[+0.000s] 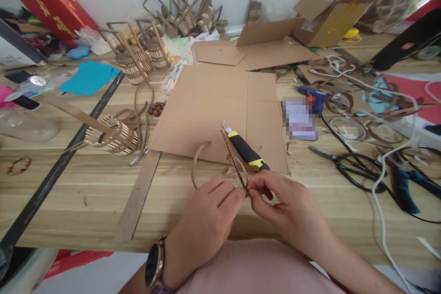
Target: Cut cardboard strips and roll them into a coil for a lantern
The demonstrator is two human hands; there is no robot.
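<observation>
Narrow dark-speckled tan strip (234, 159) slants above the pale, wood-grained worktop (172, 213), its lower end pinched in the grip of the curled left hand (210, 216) and right hand (289, 204), beside a black-and-yellow cutter (244, 147) on smooth brown cardboard (213, 101).

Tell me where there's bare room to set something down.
Bare table between the black strip and wide brown strip, in front of the nearest basket; also the cardboard beyond the knife. Crowded: the right side, with scissors and pliers.
</observation>
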